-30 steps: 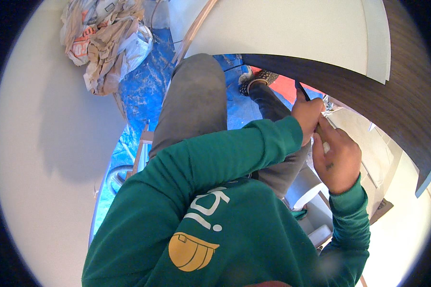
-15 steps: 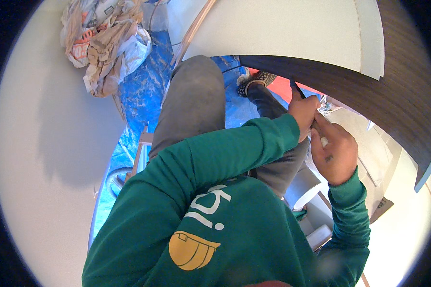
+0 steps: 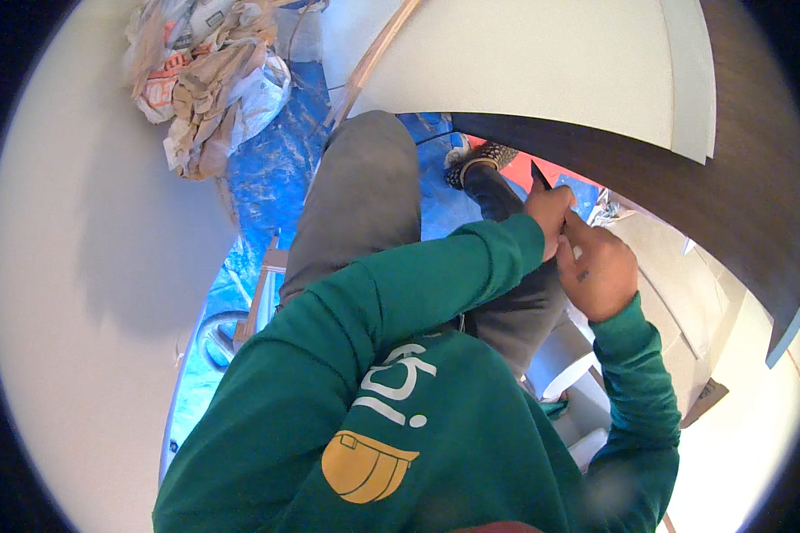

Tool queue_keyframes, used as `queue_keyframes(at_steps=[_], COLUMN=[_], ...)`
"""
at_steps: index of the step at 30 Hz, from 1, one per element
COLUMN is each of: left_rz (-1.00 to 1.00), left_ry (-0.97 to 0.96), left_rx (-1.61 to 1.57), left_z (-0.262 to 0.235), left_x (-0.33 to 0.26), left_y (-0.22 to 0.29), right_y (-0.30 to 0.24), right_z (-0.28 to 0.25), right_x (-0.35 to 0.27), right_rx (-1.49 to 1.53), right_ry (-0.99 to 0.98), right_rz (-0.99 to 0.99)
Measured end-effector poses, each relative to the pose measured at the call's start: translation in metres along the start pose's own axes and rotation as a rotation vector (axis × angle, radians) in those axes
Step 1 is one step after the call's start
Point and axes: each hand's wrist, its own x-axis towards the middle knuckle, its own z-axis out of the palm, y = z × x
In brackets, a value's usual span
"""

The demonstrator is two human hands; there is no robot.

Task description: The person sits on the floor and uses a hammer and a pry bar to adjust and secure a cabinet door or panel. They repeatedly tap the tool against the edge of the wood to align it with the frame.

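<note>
My left hand (image 3: 549,216) is closed around a thin, dark, pointed piece (image 3: 540,177) that looks like a blade or strip. Its tip sticks out beyond my fingers, just off the edge of the dark wood-grain panel (image 3: 649,169). Right up against it, my right hand (image 3: 603,274) is closed too, thumb and forefinger meeting beside the left hand's fingers. What the right fingers pinch is hidden between the two hands. Both hands are above my bent right leg, clad in grey trousers (image 3: 516,324).
A pale board (image 3: 542,71) lies over the dark panel. Blue sheeting (image 3: 267,191) covers the floor, with crumpled bags and paper (image 3: 209,98) at the far left. A wooden strip (image 3: 378,58) leans nearby. A white roll (image 3: 564,360) lies below my right forearm.
Both hands, still together, have moved a little left and toward me, away from the dark panel's edge. More of the dark pointed piece shows. The whole view has shifted slightly.
</note>
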Motion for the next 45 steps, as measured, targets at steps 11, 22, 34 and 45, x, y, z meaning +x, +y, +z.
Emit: queue_keyframes(at_steps=[11,22,34,45], left_rz=[0.035,0.051,-0.073,-0.057], left_ry=[0.019,-0.036,-0.040,-0.002], left_rx=[-0.066,-0.034,-0.127,-0.081], left_z=[0.041,0.031,0.025,0.032], left_x=[-0.049,-0.040,-0.037,-0.036], left_y=[0.019,0.018,0.027,0.035], right_y=[-0.019,-0.026,-0.029,-0.026], right_z=[-0.042,-0.038,-0.035,-0.038], right_x=[-0.020,-0.014,-0.005,-0.001], right_rx=[-0.007,-0.115,-0.112,-0.102], right_ry=[0.017,0.006,-0.045,-0.006], right_rz=[0.038,0.019,0.040,0.007])
